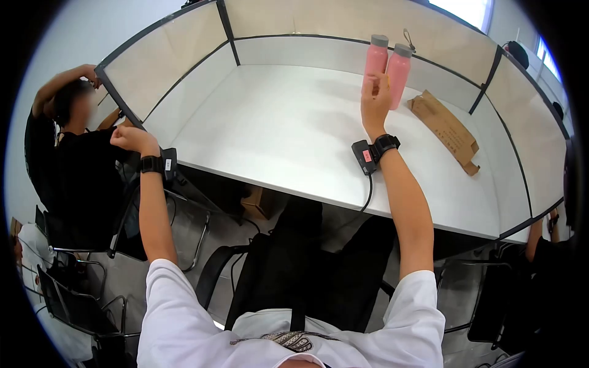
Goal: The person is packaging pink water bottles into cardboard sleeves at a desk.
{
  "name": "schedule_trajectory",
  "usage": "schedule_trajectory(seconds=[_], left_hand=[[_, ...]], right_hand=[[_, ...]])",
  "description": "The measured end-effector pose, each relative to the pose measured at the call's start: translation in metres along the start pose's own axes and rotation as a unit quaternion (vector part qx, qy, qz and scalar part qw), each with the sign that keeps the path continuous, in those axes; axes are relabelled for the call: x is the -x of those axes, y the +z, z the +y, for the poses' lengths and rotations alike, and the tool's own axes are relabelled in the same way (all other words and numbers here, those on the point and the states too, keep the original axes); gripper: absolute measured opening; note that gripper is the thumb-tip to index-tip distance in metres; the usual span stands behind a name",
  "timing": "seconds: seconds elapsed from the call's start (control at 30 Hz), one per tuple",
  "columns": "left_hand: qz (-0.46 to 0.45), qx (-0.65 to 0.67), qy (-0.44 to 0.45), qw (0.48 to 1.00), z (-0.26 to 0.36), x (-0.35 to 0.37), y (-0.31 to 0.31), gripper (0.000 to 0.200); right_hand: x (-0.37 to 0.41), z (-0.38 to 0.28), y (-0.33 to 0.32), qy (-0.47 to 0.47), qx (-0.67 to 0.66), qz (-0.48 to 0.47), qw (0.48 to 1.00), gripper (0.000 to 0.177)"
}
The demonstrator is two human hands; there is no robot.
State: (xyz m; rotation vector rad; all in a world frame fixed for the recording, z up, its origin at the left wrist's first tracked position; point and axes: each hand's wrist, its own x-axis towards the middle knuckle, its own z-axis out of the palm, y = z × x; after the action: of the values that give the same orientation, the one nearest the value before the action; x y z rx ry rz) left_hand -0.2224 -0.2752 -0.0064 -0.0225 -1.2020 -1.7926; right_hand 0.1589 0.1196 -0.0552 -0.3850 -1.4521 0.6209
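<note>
Two pink bottles with grey lids stand side by side toward the back right of the desk: the left bottle [376, 56] and the right bottle [400, 69], which has a loop strap on its lid. My right hand [376, 98] is raised in front of them, its fingers bent and pressed together, overlapping the left bottle's lower part. I cannot tell what, if anything, these fingers hold. Out past the desk's left front corner, my left hand [132, 140] is closed in a loose fist with nothing showing in it. Both wrists wear black straps with small boxes.
A flattened brown cardboard package [445, 129] lies right of the bottles on the white desk [264, 129]. Beige partition panels [356, 21] surround the desk. A cable hangs from my right wrist. A seated person [80, 159] is close on the left; another person's arm shows far right.
</note>
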Motion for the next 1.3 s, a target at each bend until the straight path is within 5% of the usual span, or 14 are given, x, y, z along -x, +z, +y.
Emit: schedule_trajectory(seconds=[0.2,0.23,0.4,0.53,0.63,0.73,0.83,0.97,1.1,1.3], left_hand=[[-0.089,0.111,-0.09,0.986,0.017,0.058,0.059,0.017],[-0.136,0.16,-0.192,0.959,0.041,0.086,0.064,0.016],[-0.283,0.182,-0.398,0.853,0.041,0.212,0.106,0.011],[-0.358,0.166,-0.588,0.706,0.026,0.314,0.124,0.008],[-0.413,0.143,-0.584,0.684,0.044,0.367,0.121,0.006],[-0.473,0.151,-0.559,0.664,0.06,0.393,0.116,0.009],[-0.521,0.169,-0.518,0.657,0.069,0.398,0.112,0.015],[-0.543,0.168,-0.514,0.642,0.075,0.394,0.11,0.016],[-0.57,0.181,-0.498,0.628,0.078,0.396,0.109,0.021],[-0.633,0.195,-0.437,0.608,0.094,0.389,0.107,0.051]], right_hand=[[-0.021,0.008,-0.025,-0.003,0.025,0.18,0.983,0.018],[-0.025,0.018,-0.032,-0.011,0.047,0.2,0.979,0.02],[-0.027,0.062,-0.067,0.0,0.207,0.235,0.95,0.03],[-0.032,0.083,-0.071,0.113,0.118,0.144,0.976,0.039],[-0.029,0.088,-0.062,0.142,0.046,0.033,0.988,0.049],[-0.03,0.095,-0.061,0.221,-0.066,0.039,0.972,0.049],[-0.027,0.082,-0.057,0.278,-0.072,0.062,0.956,0.05],[-0.028,0.1,-0.059,0.233,-0.079,-0.006,0.969,0.051],[-0.027,0.065,-0.055,0.339,-0.068,0.036,0.937,0.046],[-0.021,0.069,-0.047,0.339,0.003,-0.152,0.928,0.047]])
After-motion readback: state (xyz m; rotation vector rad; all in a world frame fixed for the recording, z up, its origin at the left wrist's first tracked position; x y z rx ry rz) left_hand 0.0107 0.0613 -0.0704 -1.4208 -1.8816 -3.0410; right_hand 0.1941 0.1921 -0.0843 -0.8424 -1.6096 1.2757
